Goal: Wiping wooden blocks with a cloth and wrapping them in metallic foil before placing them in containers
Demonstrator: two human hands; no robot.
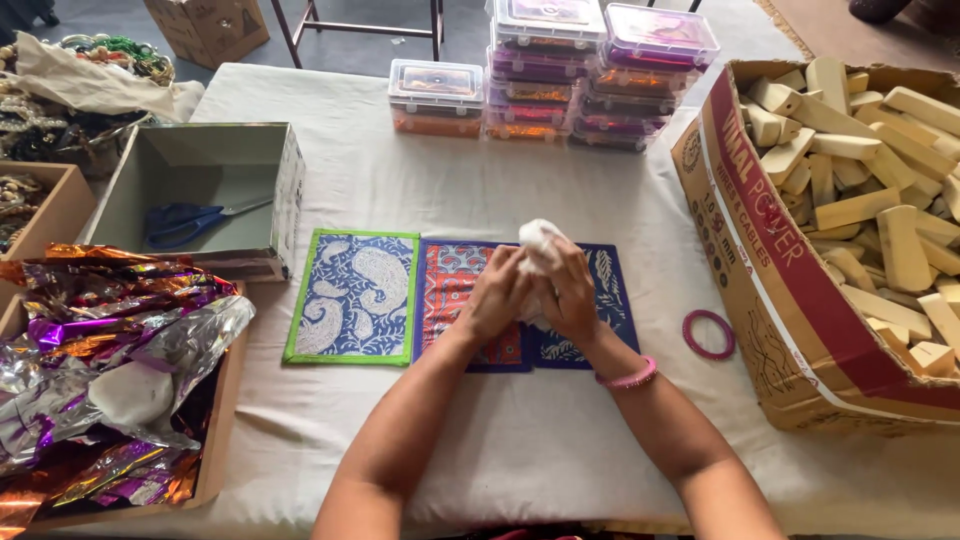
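Note:
My left hand (495, 295) and my right hand (572, 290) are pressed together around a crumpled white cloth (540, 240), held just above the table. Under them lie three patterned fabric mats side by side: a blue paisley mat with a green border (352, 296), a red and blue mat (450, 285) and a dark blue mat (605, 275) partly hidden by my hands. A pink bangle sits on my right wrist (628, 378).
A pink ring (708, 334) lies right of the mats. A cardboard box of pale wooden blocks (790, 260) fills the right side. Stacked clear plastic boxes (560, 70) stand at the back. At left are a grey box with blue scissors (185, 222) and shiny foil wrappers (110, 370).

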